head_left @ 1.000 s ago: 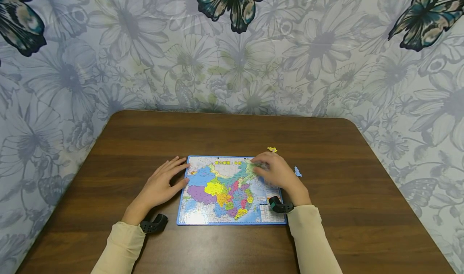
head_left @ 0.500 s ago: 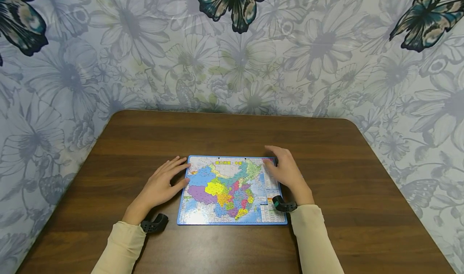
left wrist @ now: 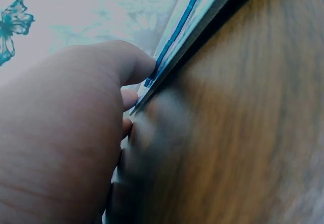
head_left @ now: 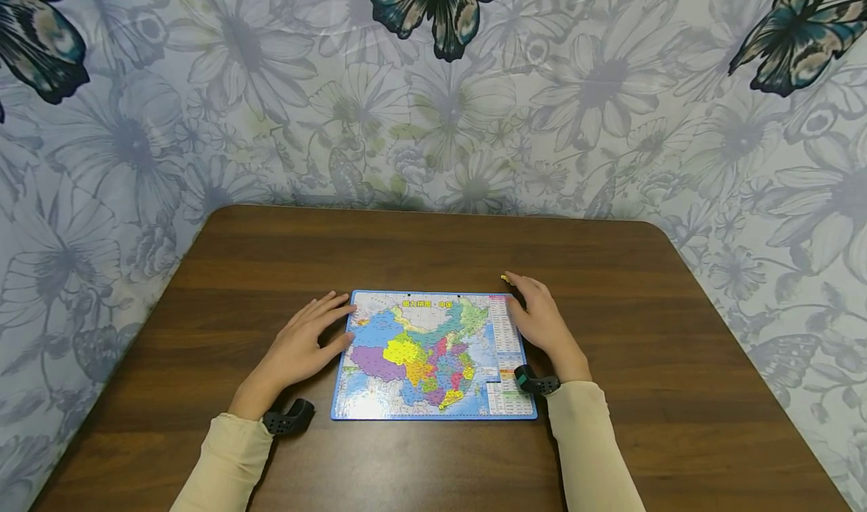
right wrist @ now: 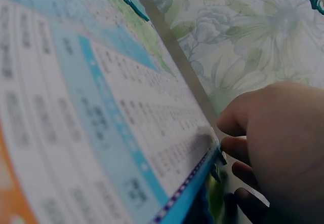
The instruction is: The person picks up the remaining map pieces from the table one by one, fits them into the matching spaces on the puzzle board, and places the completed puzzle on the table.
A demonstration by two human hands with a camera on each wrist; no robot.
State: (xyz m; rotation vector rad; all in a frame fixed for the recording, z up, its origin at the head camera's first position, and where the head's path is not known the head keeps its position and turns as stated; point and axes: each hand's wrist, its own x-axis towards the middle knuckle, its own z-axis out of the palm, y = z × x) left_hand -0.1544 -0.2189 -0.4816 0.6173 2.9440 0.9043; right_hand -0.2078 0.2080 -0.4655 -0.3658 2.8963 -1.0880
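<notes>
A magnetic map puzzle board with a blue rim lies flat on the table, with coloured map pieces on it. My left hand rests at the board's left edge, fingers extended and touching the rim; the left wrist view shows the thumb against that edge. Past the board's upper right corner, my right hand reaches with loosely bent fingers. A small yellow puzzle piece peeks out by its fingertips; most of it is hidden. In the right wrist view, the bent fingers are beside the board's corner.
The brown wooden table extends around the board. Behind its far edge hangs a floral cloth with butterflies. A dark yellow-green shape shows beyond the board's edge in the right wrist view. Black bands sit on both wrists.
My right hand has moved off the board's upper right map area to the right, toward the loose pieces. The light blue piece seen earlier is now out of sight. My left hand stays put.
</notes>
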